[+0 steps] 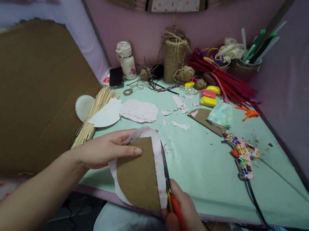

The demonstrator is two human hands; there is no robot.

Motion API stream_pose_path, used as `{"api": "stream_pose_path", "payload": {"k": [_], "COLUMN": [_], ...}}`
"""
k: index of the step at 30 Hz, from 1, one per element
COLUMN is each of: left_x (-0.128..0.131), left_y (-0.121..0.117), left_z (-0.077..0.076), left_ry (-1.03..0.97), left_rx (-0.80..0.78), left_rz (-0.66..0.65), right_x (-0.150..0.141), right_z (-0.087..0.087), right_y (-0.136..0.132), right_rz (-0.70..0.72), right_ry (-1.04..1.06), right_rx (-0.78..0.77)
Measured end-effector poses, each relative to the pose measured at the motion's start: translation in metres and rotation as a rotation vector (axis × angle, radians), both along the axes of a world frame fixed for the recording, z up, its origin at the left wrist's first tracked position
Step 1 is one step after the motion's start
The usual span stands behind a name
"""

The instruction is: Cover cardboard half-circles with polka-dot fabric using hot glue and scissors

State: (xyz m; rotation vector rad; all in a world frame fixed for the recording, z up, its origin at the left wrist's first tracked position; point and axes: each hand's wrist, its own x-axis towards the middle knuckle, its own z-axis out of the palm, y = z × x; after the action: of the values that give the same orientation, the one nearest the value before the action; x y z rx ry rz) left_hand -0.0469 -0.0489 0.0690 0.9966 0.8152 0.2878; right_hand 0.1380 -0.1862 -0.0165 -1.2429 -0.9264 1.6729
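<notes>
Cardboard (pixel 140 176) of half-round shape was in the left hand (pixel 107 147) of the person, over the near edge of the green table (pixel 202 164). This hand was gripping it: the thumb pressed on the brown face, and the other fingers were mostly hidden behind. White fabric with pink spots (pixel 159 164) lay under the cardboard and came out around its edge as a border. The right hand (pixel 181 211) was closed around the red handles of the scissors (pixel 180 219), and the blades lay along the right side of this border. If they were biting the fabric, I could not tell.

Beyond the hands, an oval piece of spotted fabric (pixel 139 111) lay flat on the table, just beside a white sheet (pixel 108 115) which rested on a bundle of thin sticks (pixel 87 131). Small fabric scraps (pixel 181 125) were scattered to the right of the oval. Farther to the right, a glue gun with a flowered cover (pixel 243 153) lay near another half-round board (pixel 202 118), partly covered by a blue-green cloth (pixel 222 115).
</notes>
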Motion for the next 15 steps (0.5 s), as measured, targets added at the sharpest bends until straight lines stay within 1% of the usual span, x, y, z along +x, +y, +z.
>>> {"api": "stream_pose_path", "payload": {"k": [4,9,12,15], "left_x": [-0.002,-0.004,-0.005,-0.005], "left_y": [0.002,0.003,0.003,0.003], "left_z": [-0.003,-0.004,-0.004,-0.005], "left_ry": [-0.013,-0.024,-0.018,-0.01], "left_rx": [-0.01,-0.024,-0.024,-0.019], "left_rz": [0.0,-0.008,-0.017,-0.025], "right_x": [-0.002,0.001,0.003,0.002], "right_z": [-0.009,-0.018,-0.017,-0.011], "right_y": [-0.001,-0.004,-0.004,-0.002], "right_rz": [-0.045,-0.011,-0.005,-0.011], "right_ry": [0.009,-0.01,-0.026,-0.029], "right_rx": [-0.001,0.024,0.049,0.061]}}
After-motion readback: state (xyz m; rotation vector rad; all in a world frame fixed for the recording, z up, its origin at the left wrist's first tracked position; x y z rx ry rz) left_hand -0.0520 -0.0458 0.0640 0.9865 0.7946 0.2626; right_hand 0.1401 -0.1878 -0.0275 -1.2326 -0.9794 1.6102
